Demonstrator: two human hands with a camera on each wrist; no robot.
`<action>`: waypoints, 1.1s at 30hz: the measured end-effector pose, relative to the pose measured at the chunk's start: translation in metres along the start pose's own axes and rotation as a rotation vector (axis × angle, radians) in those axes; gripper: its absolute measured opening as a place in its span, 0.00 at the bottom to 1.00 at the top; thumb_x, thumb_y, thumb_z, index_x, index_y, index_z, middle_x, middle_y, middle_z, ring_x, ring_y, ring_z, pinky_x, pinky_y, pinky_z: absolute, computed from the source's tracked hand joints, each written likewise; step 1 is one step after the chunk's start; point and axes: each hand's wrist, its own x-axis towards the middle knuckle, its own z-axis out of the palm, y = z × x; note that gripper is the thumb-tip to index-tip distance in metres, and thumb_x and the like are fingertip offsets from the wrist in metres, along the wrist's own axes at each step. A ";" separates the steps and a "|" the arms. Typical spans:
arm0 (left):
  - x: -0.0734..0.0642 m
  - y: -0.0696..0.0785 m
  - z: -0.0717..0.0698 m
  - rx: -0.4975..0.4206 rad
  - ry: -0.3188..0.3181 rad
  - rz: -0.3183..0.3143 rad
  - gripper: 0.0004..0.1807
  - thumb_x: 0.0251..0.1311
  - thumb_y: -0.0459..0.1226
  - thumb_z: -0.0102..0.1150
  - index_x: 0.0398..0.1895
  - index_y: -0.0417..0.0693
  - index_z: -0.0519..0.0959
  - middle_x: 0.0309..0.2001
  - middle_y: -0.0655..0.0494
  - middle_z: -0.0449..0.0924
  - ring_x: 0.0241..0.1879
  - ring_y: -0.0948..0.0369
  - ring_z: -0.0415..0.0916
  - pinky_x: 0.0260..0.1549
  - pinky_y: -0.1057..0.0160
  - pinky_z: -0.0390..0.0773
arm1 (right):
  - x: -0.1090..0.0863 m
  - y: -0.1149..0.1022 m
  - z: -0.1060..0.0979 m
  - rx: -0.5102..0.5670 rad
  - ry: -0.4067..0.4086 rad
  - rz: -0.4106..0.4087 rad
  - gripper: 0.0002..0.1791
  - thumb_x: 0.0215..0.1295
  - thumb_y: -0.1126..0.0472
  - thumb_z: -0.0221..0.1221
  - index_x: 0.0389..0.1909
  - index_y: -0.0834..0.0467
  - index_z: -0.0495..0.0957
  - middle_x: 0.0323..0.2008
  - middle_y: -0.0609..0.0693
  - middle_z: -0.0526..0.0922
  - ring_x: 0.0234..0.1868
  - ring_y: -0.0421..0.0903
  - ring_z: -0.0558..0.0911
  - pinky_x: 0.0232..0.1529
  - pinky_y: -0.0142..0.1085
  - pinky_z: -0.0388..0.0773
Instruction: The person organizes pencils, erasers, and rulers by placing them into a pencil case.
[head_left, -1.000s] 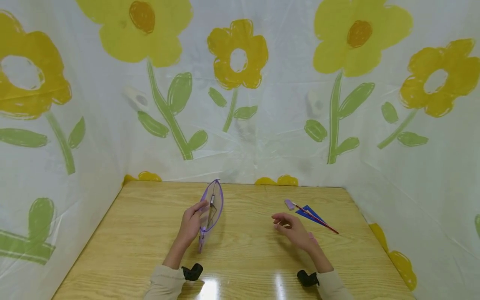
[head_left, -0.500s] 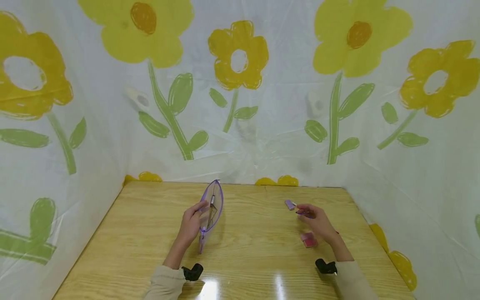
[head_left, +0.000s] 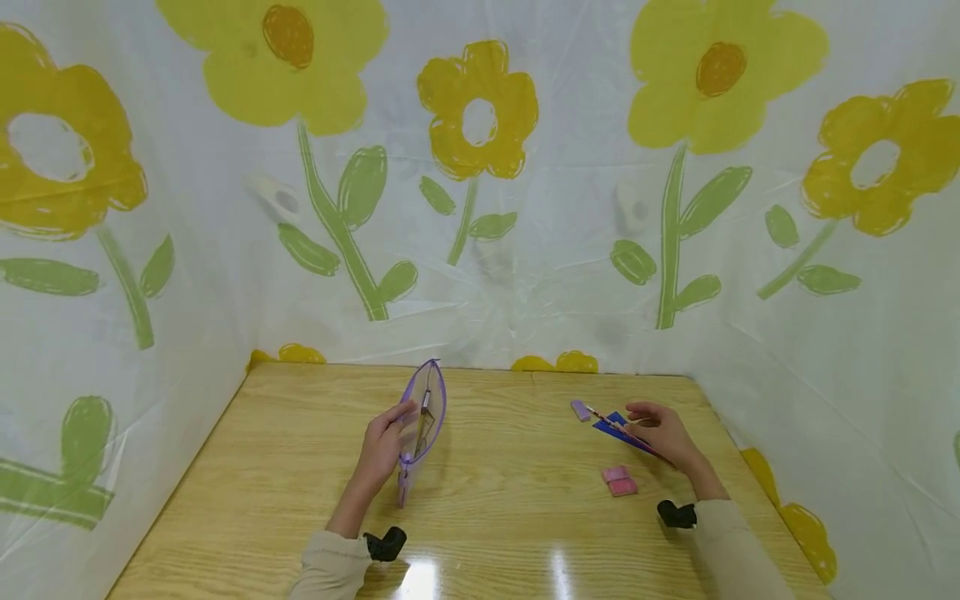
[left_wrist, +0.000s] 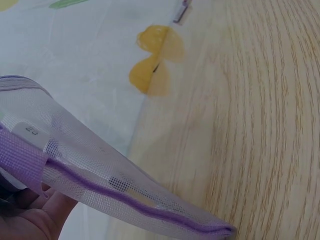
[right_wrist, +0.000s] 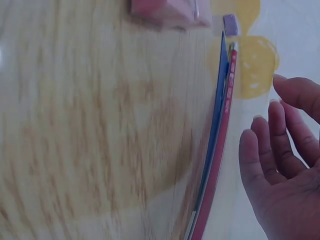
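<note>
On the left side of the mesh pouch, as my head feed showed it, the person's left hand gripped the mesh. The pouch stood on edge above the wooden table, its purple-trimmed mouth parted. Inside the pouch I could make out a slim item with a silvery part, too small for me to name.

Well to the right of the pouch, the right hand held nothing that I could see; its fingers were loosely bent, and my right wrist feed showed the palm bare. Between that hand and the pouch, a blue set square and a red pencil lay close together, partly covered by the hand in my head feed. I could not tell whether a fingertip touched either one. A purple eraser lay nearer the pouch, just beside the pencil's pale end. Also right of the pouch, closer to the person, sat a pink block in two shades. Behind the pouch hung a white flowered cloth.
</note>
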 end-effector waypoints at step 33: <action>-0.001 0.001 0.001 0.004 -0.002 0.029 0.26 0.74 0.26 0.27 0.71 0.21 0.62 0.71 0.26 0.62 0.70 0.33 0.63 0.67 0.39 0.71 | 0.001 -0.001 0.001 -0.128 -0.145 0.020 0.25 0.59 0.69 0.70 0.56 0.75 0.76 0.47 0.69 0.82 0.46 0.60 0.83 0.41 0.43 0.87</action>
